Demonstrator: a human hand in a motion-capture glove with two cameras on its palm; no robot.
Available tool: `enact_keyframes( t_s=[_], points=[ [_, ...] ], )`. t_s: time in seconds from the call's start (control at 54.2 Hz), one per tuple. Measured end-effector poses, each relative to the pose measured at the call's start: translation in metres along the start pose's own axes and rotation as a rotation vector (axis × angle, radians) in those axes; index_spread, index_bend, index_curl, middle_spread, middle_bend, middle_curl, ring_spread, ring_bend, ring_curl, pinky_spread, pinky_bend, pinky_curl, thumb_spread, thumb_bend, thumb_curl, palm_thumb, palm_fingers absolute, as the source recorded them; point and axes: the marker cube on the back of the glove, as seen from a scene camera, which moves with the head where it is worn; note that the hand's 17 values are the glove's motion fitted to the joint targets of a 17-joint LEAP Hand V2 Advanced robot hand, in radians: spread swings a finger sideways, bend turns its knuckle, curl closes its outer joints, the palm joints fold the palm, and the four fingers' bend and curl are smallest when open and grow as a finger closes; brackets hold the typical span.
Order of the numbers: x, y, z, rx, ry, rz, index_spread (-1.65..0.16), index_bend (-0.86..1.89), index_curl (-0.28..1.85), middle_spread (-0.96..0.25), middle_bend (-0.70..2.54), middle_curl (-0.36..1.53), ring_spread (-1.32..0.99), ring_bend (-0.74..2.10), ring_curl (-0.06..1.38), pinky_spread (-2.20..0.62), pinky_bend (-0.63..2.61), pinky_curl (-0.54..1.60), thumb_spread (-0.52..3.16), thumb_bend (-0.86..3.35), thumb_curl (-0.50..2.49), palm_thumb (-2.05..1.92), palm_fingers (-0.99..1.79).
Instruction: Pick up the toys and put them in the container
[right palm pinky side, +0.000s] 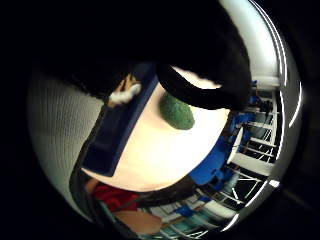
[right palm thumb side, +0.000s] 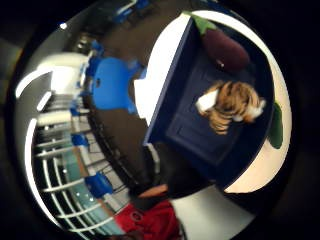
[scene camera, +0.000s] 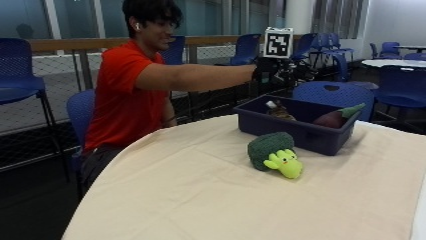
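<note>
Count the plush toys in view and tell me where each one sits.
3. The tiger toy and the eggplant toy lie inside the blue container. The broccoli toy sits on the table beside it. Others may be hidden behind the container's walls.

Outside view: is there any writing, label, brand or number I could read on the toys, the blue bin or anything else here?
No readable text anywhere.
Blue container: no label shows.
Broccoli toy: only a stitched face, no words.
Eggplant toy and tiger toy: no tags visible.
Person's red shirt: plain, no print.
</note>
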Motion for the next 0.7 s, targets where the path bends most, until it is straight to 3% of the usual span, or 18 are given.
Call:
enact_keyframes(
  t_s=[0.184,0.424,0.701],
  points=[
    [0.076,0.014,0.002,0.027,-0.060,0.130,-0.29,0.06,0.20,-0.08,0.13,0.40,-0.02,0.22,0.28,0.09,1.19,0.38,1.01,-0.09,0.43,-0.10,-0.28],
    [0.177,0.028,0.036,-0.021,-0.089,0.330,-0.31,0.09,0.17,-0.06,0.12,0.33,0.03,0.17,0.28,0.14,1.17,0.36,0.96,-0.10,0.32,-0.12,-0.27],
    [0.215,0.020,0.092,-0.094,-0.126,0.396,-0.31,0.08,0.15,-0.05,0.11,0.27,0.05,0.16,0.26,0.16,1.22,0.36,0.95,-0.09,0.25,-0.11,-0.28]
  ],
)
